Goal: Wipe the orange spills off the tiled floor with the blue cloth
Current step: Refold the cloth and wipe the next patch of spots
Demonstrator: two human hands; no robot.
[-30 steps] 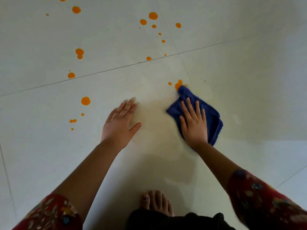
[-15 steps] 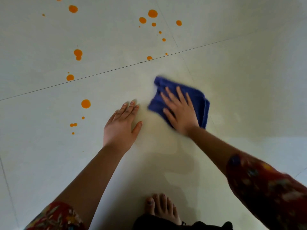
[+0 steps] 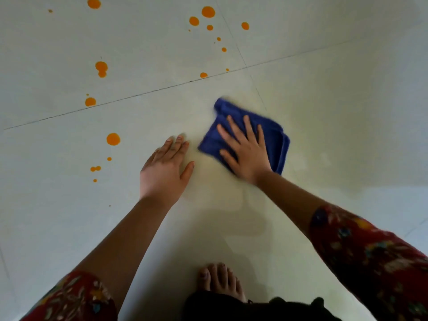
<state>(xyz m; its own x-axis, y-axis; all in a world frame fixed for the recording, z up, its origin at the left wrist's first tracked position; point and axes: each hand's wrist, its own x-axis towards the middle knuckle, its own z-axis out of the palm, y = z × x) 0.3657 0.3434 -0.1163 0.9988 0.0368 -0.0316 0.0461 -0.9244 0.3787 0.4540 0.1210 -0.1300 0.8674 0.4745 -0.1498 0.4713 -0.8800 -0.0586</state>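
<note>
A folded blue cloth point(image 3: 275, 137) lies on the pale tiled floor point(image 3: 335, 100), and my right hand point(image 3: 245, 151) presses flat on it with fingers spread. Just to its left, my left hand point(image 3: 165, 169) rests palm-down on the floor, holding nothing. Orange spills dot the tiles: a large drop point(image 3: 113, 139) left of my left hand with small drops point(image 3: 95, 168) below it, a double blob point(image 3: 101, 68) further back, and a cluster point(image 3: 208, 12) at the top centre. The tile under and around the cloth shows a faint damp, yellowish smear.
Grout lines point(image 3: 139, 95) cross the floor diagonally behind my hands. My bare foot point(image 3: 220, 280) stands at the bottom centre, above dark clothing. Red patterned sleeves cover both my upper forearms.
My right hand swept the cloth left and forward over the orange spot by the tile corner, which is gone, then slid slightly back to the right. My left hand stayed put.
</note>
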